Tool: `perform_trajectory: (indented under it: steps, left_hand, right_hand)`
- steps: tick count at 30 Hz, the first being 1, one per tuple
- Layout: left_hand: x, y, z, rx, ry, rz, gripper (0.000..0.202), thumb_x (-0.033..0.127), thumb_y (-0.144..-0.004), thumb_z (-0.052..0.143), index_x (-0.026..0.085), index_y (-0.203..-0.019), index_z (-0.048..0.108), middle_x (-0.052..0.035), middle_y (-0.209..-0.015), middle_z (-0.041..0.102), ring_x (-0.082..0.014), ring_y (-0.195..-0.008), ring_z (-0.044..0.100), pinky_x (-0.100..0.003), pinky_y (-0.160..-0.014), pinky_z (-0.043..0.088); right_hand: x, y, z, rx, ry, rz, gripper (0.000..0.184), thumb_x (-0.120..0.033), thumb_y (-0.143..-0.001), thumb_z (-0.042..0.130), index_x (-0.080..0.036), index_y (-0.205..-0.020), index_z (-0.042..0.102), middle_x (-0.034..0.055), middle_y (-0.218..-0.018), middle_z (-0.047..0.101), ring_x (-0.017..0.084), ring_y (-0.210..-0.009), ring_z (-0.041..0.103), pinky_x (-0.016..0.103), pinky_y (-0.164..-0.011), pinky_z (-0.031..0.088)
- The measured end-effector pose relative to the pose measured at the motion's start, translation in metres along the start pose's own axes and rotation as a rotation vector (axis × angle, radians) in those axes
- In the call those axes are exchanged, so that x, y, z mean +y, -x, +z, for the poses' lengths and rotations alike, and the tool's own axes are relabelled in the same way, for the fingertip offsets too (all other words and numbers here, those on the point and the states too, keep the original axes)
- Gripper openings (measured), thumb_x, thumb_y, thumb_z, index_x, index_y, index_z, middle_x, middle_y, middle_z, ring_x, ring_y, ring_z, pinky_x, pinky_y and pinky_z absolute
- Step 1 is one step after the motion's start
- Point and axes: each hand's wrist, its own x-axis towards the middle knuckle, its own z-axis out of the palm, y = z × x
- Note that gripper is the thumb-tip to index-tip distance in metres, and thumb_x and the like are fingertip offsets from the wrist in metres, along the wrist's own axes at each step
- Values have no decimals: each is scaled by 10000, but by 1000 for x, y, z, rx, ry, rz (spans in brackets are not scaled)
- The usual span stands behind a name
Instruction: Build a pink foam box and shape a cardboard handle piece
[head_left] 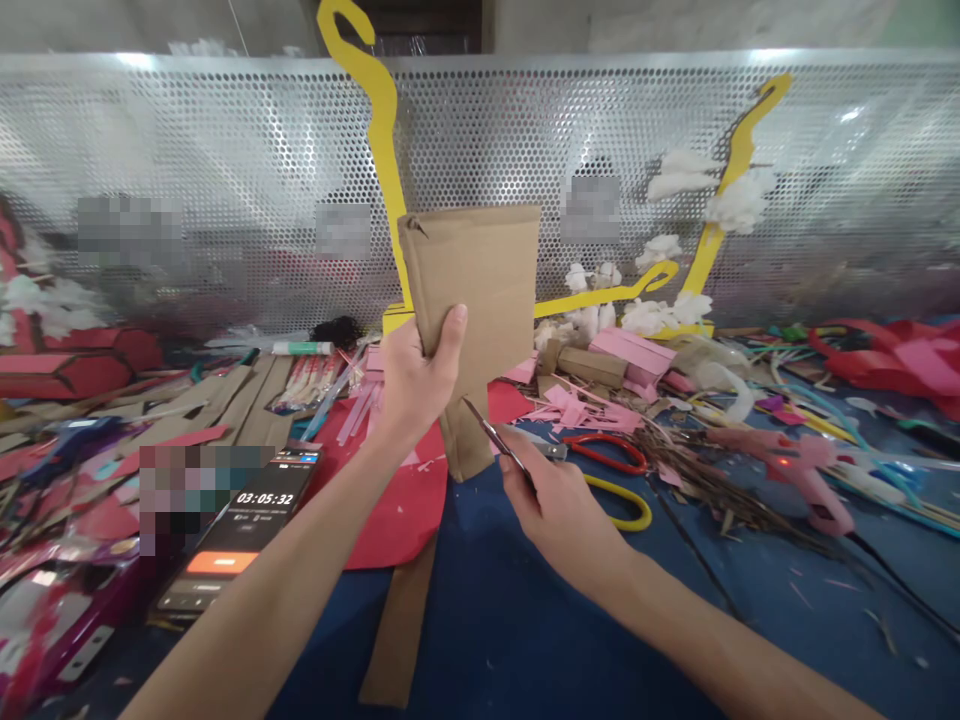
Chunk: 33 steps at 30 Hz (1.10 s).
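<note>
Upright in front of me is a folded piece of brown cardboard (495, 270), its upper left corner torn. My left hand (420, 385) is closed around its left edge, the thumb flat on the front face. Near the lower part of the cardboard, my right hand (559, 500) is closed on a slim pointed blade (491, 432). Its tip is at the cardboard's lower edge; whether it cuts in cannot be made out. Most of the handle is hidden by my fingers. Behind and below the cardboard lies a red sheet (397, 525), with a brown cardboard strip (397, 640) partly under it.
Red-handled scissors (611, 450) and a yellow handle (630, 505) lie right of my right hand. Farther right is a pink glue gun (802, 475) with its cord. A phone (247, 520) lies left. Yellow hooked pieces (386, 150) stand against a perforated metal panel (487, 130).
</note>
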Motion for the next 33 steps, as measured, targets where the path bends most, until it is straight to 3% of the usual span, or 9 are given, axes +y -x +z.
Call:
perform_trajectory:
  steps: [8,15,25,33]
  left_hand:
    - [3,1,0,-2,21,-32,518,387,-963,598,225,-587,279,62,-549,256,-98,-504,262,-271,-460,274]
    - [2,3,-2,-4,3,-63,496,387,-970,575,227,-606,280,58,-550,275,-103,-504,267,-281,-468,267]
    - [-6,3,-4,2,44,-90,460,447,-968,567,226,-607,385,44,-542,397,-117,-514,353,-275,-485,332]
    - [-8,5,-5,-12,67,-104,434,431,-980,553,219,-621,432,30,-565,459,-125,-543,421,-266,-520,369]
  right_hand:
    - [-1,2,2,15,40,-14,468,-229,-992,426,-169,-1433,570,44,-717,694,181,-526,595,286,-575,418]
    - [-17,-7,-7,-25,137,-9,475,-194,-992,405,-156,-1434,576,92,-776,753,220,-624,687,293,-618,429]
    - [-32,-21,-20,-128,287,-15,406,-154,-972,408,-122,-1296,651,45,-645,647,172,-534,539,296,-568,259]
    - [-42,-29,-25,-173,301,3,225,-143,-997,410,-170,-937,625,6,-624,545,129,-524,363,296,-561,205]
